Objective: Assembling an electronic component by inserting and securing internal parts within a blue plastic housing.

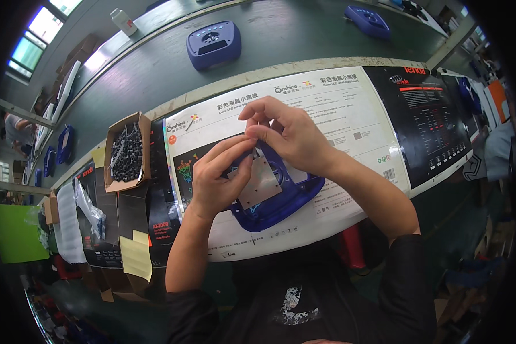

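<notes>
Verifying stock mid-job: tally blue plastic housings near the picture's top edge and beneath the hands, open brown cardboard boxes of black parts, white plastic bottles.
Blue plastic housings: 3
Open brown cardboard box: 1
White plastic bottle: 1
Total: 5

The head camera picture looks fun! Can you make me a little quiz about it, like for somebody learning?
1. Left or right: on which side of the blue plastic casing is the open brown cardboard box?
2. True or false: the person's bare left hand and bare right hand are far apart.
3. What colour are most small parts in the box?

Key: 1. Left. 2. False; they are close together. 3. Black.
</notes>
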Motion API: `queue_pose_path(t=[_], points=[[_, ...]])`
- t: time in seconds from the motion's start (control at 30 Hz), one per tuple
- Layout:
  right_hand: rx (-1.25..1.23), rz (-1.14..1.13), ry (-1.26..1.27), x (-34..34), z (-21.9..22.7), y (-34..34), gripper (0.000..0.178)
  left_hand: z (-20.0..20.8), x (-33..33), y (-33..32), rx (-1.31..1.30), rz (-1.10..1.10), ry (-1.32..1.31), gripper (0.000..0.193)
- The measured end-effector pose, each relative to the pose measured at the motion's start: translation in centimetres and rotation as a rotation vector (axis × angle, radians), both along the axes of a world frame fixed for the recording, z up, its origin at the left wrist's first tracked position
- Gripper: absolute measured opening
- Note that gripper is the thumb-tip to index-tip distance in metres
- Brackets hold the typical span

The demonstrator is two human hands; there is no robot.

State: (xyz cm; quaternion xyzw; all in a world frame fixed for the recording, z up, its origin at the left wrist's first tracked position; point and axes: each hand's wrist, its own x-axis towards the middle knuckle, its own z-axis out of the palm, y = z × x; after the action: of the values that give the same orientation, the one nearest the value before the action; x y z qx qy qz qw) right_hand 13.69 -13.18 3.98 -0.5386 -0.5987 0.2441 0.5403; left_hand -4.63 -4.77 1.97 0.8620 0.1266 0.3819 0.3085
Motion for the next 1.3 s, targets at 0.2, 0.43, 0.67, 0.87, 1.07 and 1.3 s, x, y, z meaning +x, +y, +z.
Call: queue_pose_path(t=[0.2,0.43,0.67,0.87,1.07,1.3], points=[[0.156,-0.056,-0.143,-1.2,2.5,2.1,0.018,-0.5,-0.2,0.5,-0.299,-0.068,-0.013,0.020],[0.184,0.019,-0.319,-2.4,4.6,4.6,0.011,-1.4,-0.2,0.8,-0.852,-0.133,-0.234,0.016],[0.018,-0.175,-0.796,2.1,0.8,17.9,0.035,-0.8,-0.4,1.2,-0.533,-0.097,-0.225,0.012],[-0.194,-0.344,-1.392,4.7,-4.3,26.2,0.042,-1.0,-0.6,2.2,-0.043,-0.010,-0.280,0.019],[0.120,-0.543,-0.812,6.7,-0.2,20.9,0.039,-2.1,-0.4,2.0,-0.487,-0.081,-0.237,0.012],[-0.109,-0.427,0.534,13.6,-0.6,2.5,0.024,-2.0,-0.2,1.5,-0.584,-0.106,-0.171,0.015]])
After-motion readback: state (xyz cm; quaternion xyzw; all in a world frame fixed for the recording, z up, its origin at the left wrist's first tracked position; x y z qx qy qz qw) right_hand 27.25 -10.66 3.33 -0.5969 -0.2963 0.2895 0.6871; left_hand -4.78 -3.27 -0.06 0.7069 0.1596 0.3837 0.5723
